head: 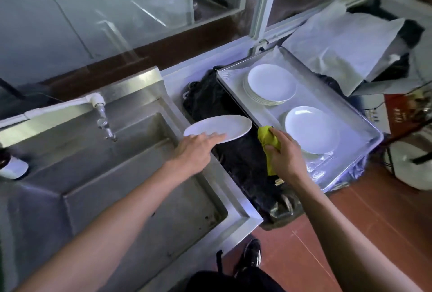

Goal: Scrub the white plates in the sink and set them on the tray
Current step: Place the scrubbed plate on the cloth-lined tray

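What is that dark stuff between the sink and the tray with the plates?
In the head view, black plastic sheeting lies between the sink and the tray.

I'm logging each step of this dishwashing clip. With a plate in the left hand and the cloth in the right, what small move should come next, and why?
Probably carry the plate rightward and lay it on the nearer stack in the tray. The left hand holds it between sink and tray, and the right hand grips the yellow cloth off the plate.

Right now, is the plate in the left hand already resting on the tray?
No, the left hand holds the plate short of the tray.
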Demonstrator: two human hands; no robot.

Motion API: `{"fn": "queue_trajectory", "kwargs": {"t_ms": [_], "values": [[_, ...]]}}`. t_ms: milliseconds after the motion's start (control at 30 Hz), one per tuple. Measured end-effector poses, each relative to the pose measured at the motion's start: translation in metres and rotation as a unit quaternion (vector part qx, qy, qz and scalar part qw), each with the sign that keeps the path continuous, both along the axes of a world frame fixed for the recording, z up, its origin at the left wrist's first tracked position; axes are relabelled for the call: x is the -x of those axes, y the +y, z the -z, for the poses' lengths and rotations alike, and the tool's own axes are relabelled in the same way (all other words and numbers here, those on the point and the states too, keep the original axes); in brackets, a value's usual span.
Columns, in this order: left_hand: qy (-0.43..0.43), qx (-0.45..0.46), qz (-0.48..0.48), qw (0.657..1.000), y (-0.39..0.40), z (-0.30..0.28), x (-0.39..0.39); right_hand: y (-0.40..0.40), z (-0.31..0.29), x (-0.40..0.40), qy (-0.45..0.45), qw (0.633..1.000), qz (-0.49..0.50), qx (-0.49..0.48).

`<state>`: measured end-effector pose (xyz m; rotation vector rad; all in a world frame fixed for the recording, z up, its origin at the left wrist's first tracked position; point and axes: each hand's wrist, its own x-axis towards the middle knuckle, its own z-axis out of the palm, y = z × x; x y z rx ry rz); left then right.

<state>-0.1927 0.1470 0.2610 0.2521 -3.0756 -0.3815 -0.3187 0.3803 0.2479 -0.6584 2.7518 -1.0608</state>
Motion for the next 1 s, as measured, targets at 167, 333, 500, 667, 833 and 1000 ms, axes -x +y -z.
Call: {"fn": "queue_trajectory", "kwargs": {"t_ms": [167,333,500,667,833,1000], "values": [[-0.026,0.013,0.037,0.999,0.056,0.005,0.062,0.069,0.006,0.038,0.000,0.999,0.046,0.013],[-0.067,0.043,0.084,0.993,0.116,0.009,0.120,0.127,0.012,0.068,-0.020,0.997,0.076,0.012],[-0.063,0.089,0.110,0.988,0.169,0.012,0.161,0.169,0.020,0.086,-0.030,0.995,0.095,0.029],[-0.087,0.112,0.135,0.981,0.201,0.015,0.191,0.199,0.029,0.095,-0.032,0.993,0.110,0.041],[-0.112,0.144,0.145,0.972,0.225,0.019,0.215,0.216,0.035,0.099,-0.036,0.988,0.131,0.066],[-0.078,0.186,0.148,0.968,0.240,0.033,0.231,0.226,0.039,0.104,-0.031,0.987,0.136,0.074]]}}
